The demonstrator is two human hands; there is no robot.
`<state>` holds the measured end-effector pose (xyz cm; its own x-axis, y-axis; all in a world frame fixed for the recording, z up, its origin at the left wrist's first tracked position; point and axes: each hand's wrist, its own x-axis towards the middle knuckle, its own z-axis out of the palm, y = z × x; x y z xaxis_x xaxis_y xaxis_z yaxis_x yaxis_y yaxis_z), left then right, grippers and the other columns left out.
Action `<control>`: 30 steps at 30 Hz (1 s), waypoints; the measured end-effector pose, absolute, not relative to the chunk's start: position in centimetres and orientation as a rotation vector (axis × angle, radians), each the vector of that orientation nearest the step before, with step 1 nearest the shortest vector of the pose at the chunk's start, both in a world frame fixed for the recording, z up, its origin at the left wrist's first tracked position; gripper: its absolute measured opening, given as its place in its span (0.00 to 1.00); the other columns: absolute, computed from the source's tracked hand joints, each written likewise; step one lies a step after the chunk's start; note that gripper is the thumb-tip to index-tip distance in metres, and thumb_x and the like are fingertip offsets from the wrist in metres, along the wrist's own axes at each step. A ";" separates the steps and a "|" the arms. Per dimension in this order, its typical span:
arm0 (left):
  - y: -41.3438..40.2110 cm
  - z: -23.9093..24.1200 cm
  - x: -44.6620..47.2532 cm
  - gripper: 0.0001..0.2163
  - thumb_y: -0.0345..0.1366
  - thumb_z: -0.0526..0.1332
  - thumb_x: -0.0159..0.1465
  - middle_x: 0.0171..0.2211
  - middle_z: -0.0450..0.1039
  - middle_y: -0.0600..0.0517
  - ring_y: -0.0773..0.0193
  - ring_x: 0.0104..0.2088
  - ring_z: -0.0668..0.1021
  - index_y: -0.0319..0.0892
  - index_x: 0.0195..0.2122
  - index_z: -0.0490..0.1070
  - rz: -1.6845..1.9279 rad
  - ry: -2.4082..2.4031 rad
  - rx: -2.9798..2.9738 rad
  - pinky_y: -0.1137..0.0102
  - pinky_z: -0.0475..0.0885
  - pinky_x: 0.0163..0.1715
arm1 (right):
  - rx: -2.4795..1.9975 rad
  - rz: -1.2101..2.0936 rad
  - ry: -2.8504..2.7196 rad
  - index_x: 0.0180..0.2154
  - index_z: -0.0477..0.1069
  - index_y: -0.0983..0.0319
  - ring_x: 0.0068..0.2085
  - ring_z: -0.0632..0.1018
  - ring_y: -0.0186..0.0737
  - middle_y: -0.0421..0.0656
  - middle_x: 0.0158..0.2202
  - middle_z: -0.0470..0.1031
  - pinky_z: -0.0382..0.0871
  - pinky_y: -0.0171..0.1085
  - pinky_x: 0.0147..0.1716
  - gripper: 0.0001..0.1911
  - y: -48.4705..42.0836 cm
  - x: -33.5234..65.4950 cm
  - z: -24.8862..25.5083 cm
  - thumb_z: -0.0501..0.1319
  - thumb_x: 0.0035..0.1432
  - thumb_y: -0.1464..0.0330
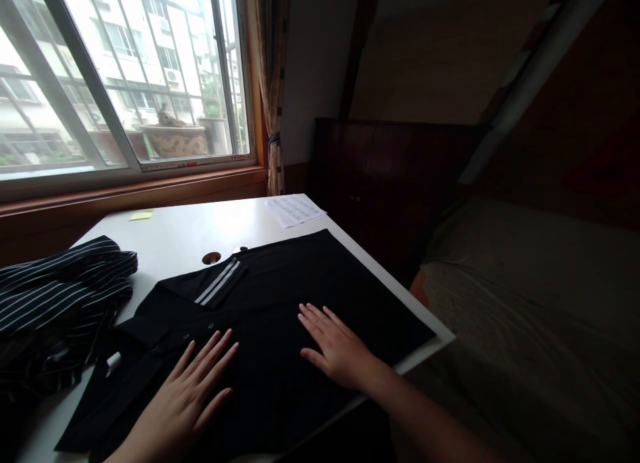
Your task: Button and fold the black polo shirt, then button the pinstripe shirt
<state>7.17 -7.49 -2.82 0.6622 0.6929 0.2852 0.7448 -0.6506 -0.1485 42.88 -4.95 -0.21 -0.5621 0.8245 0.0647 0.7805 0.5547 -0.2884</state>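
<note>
A black polo shirt (280, 283) lies spread flat over the white table, its collar toward the left. Two pale stripes cross the cuff of the sleeve on the far side. My left hand (193, 390) rests palm down near the buttoned placket, fingers stretched out. Farther right, my right hand (333, 346) lies flat on the body of the shirt with its fingers extended. Neither hand grips the cloth. A small white label (113, 363) shows by the collar.
Dark striped clothing (60, 283) is heaped at the table's left. Printed paper (295, 210) and a yellow note (141, 215) lie toward the back of the white table (185, 226). Near the shirt's far edge is a round hole (211, 258). A covered bed (525, 303) stands to the right.
</note>
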 end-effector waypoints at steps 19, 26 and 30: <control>-9.8 -1.9 2.9 0.31 0.50 0.54 0.69 0.69 0.50 0.52 0.55 0.65 0.64 0.53 0.70 0.45 -0.157 -1.182 -2.655 0.60 0.65 0.61 | -1.895 0.026 -2.302 0.69 0.46 0.55 0.70 0.52 0.46 0.41 0.71 0.46 0.46 0.51 0.68 0.36 -2.3 63.4 -4.1 0.44 0.67 0.47; -8.0 -0.5 2.9 0.28 0.44 0.55 0.69 0.69 0.51 0.52 0.52 0.66 0.62 0.51 0.69 0.52 -0.310 -1.337 -2.518 0.56 0.62 0.63 | -1.888 0.007 -2.309 0.69 0.46 0.56 0.70 0.51 0.46 0.41 0.71 0.46 0.46 0.52 0.68 0.36 -2.0 63.7 -4.7 0.44 0.66 0.48; -5.5 -1.3 1.8 0.28 0.49 0.53 0.69 0.69 0.53 0.50 0.49 0.67 0.58 0.50 0.69 0.52 -0.279 -1.437 -2.469 0.50 0.55 0.65 | -1.884 0.015 -2.318 0.69 0.46 0.56 0.70 0.52 0.47 0.42 0.71 0.46 0.47 0.52 0.68 0.36 -1.9 64.1 -5.1 0.44 0.66 0.48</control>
<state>1.76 -5.47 -1.30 0.4892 0.8196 0.2982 0.8717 -0.4711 -0.1351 64.10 -1.91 -5.07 -0.1974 0.9738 0.1130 0.9722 0.2093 -0.1050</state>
